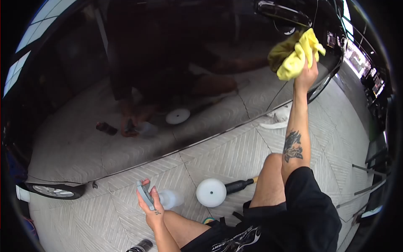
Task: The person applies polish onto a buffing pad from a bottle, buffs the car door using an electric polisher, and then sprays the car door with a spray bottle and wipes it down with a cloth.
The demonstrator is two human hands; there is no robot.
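A yellow cloth [299, 56] is bunched in my right hand [308, 74], against the dark, glossy car door [189, 54] just below the door handle [283, 13]. The cloth hides most of the fingers. Low in the view, my left hand [150, 201] is wrapped round the grey head of a spray bottle [170, 199], whose translucent body points to the right. The door mirrors the cloth, the bottle and my arms.
A polisher with a round white pad [211, 192] lies on the patterned tile floor [226, 157] before my knees. A dark bottle [141, 245] is at the bottom edge. A wheel [54, 190] shows at left, and a white cat-like shape [279, 117] lies by the car's lower edge.
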